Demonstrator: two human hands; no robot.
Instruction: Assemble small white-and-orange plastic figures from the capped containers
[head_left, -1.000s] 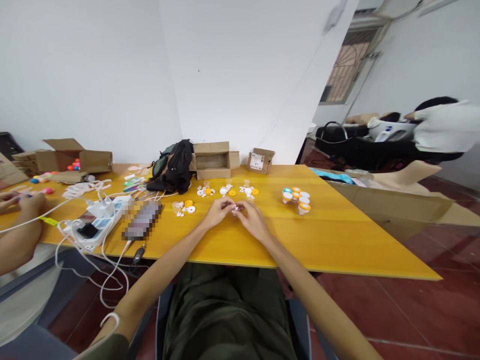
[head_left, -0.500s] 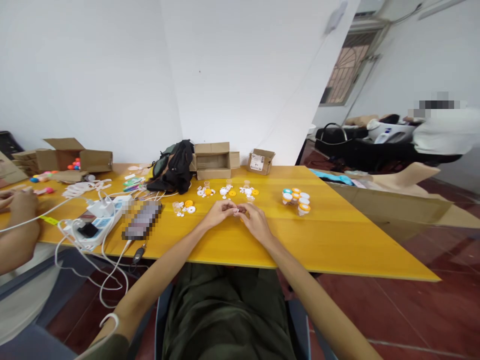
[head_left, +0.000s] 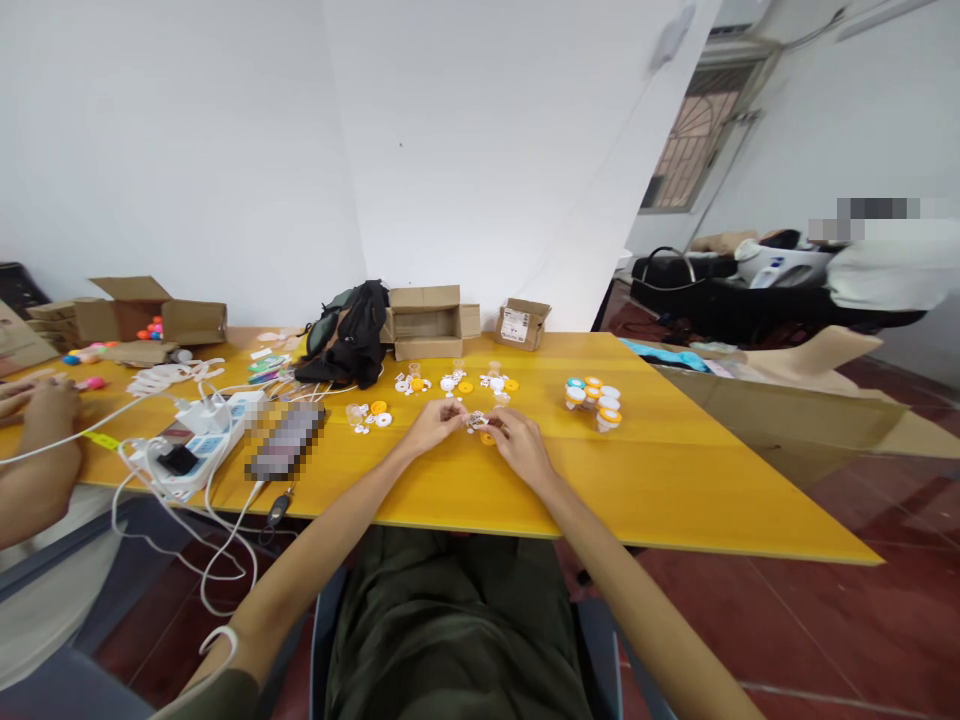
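My left hand (head_left: 436, 426) and my right hand (head_left: 517, 442) hover over the middle of the table, a small gap between them. The fingers of both are pinched together; whatever they hold is too small to make out. In the gap show small white plastic parts (head_left: 475, 421), and an orange disc (head_left: 487, 438) is partly covered by my right fingers. Beyond the hands lie groups of similar pieces: an orange cap (head_left: 466, 387), a white disc (head_left: 383, 420) and a clear cup (head_left: 353, 414) among them.
Several lidded clear jars (head_left: 608, 415) stand together on the right. Behind are open cardboard boxes (head_left: 427, 345) and a black bag (head_left: 352, 340). On the left lie a phone (head_left: 289, 442), a power strip (head_left: 202, 465) with cables, and another person's arm (head_left: 49, 440).
My hands have drawn slightly apart from a close pinch around a small white piece. The white parts and orange disc between them now show more.
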